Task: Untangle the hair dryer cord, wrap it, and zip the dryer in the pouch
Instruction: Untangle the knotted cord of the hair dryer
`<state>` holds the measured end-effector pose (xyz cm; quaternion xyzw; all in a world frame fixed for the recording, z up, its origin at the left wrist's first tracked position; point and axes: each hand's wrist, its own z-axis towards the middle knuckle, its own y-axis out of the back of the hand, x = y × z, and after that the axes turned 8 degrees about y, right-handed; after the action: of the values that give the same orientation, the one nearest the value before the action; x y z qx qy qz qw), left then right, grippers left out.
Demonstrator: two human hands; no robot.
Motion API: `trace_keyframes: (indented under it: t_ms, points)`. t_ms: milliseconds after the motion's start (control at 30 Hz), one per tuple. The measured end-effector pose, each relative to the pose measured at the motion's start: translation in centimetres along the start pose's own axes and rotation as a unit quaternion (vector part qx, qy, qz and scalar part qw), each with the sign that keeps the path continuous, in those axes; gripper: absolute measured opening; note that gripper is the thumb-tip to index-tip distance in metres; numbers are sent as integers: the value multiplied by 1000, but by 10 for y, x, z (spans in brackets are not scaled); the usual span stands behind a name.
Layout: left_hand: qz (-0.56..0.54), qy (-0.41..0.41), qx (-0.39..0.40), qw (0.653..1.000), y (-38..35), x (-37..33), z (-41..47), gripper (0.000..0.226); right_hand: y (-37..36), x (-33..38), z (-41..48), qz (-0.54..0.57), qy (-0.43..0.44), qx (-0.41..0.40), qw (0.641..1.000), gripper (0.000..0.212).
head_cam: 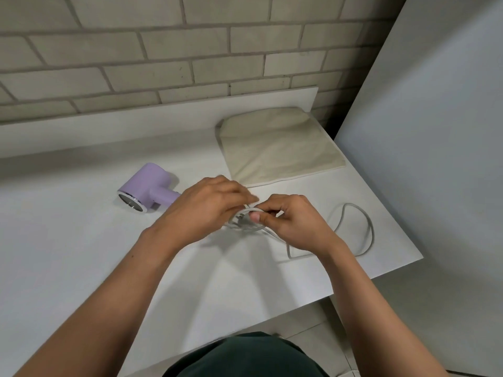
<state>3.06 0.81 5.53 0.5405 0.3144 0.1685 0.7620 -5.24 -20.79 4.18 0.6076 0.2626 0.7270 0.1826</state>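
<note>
Both my left hand (pixel 209 205) and right hand (pixel 288 221) pinch the cord (pixel 364 221) coil; loose slack trails right, dryer (pixel 147 186) left.

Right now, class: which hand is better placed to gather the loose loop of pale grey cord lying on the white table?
Right hand: the loose loop of cord lies just beyond it; the left hand is farther off.
</note>
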Motion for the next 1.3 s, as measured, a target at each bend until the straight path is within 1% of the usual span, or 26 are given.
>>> trace_keyframes:
  t_ms: [33, 67, 133, 167, 200, 267, 333, 400, 467, 500, 600, 667, 733, 767, 800, 867, 933, 1000, 1067, 1167, 1233, 1300]
  points:
    - [13, -17, -1, 1000, 0, 2, 1, 37, 0, -1, 0, 5, -1, -7, 1000, 10]
    - [25, -17, -15, 999, 1, 2, 2, 40, 0, -1, 1, 15, -5, -15, 1000, 9]
    - [43, 2, -65, 997, 5, -2, 2, 39, 0, -1, 3, 37, -18, -31, 999, 8]
    - [48, 24, -94, 994, 8, -3, 1, 35, 1, -1, 3, 40, -20, -34, 998, 9]
    - [41, 67, -120, 990, 10, -3, 0, 30, 2, -2, 3, 45, -20, -34, 998, 10]
    - [7, 172, -154, 973, 17, -1, -1, 25, 3, -4, 1, 68, -27, -34, 997, 10]
    - [-11, 237, -139, 961, 18, 6, -1, 28, 2, -5, 0, 87, -36, -29, 995, 10]
    - [-2, 268, -94, 959, 14, 12, -1, 27, 0, -4, 0, 67, -30, -21, 997, 22]
    - [-7, 264, -80, 961, 11, 15, 0, 23, 0, -2, 1, 45, -27, -9, 999, 29]
    - [-13, 241, -86, 967, 10, 14, 1, 24, 1, 0, 1, 39, -30, -6, 999, 31]
    - [7, 115, -108, 987, 11, 6, 3, 39, 5, 6, 0, 20, -34, 4, 999, 32]
    - [25, 39, -83, 996, 12, 3, 7, 38, 5, 8, 2, 17, -32, 2, 999, 32]
    - [36, 5, -44, 998, 10, -1, 12, 41, 4, 8, 3, 11, -35, -4, 999, 31]
    - [45, 0, -40, 998, 8, -4, 13, 42, 4, 9, 4, 8, -35, -8, 999, 30]
    - [58, 3, -53, 997, 7, -6, 15, 42, 4, 9, 4, 10, -38, -14, 999, 27]
    - [69, 31, -111, 991, 7, -9, 16, 38, 3, 6, 2, 30, -55, -33, 997, 17]
    - [34, 106, -183, 977, 12, -10, 14, 31, 1, 2, 0, 31, -64, -44, 997, 12]
    - [-9, 192, -224, 956, 20, -9, 12, 25, 0, -2, -3, 22, -67, -37, 997, 12]
    - [-24, 248, -216, 944, 21, -4, 11, 22, -1, -3, -4, 22, -69, -31, 997, 14]
    - [2, 283, -159, 946, 18, 9, 11, 22, 1, -1, -1, 21, -58, -22, 998, 15]
    - [18, 254, -137, 957, 13, 14, 10, 26, 2, 2, 1, 11, -47, -9, 999, 19]
    - [8, 184, -118, 976, 11, 9, 9, 49, 5, 4, 2, 1, -44, 1, 999, 23]
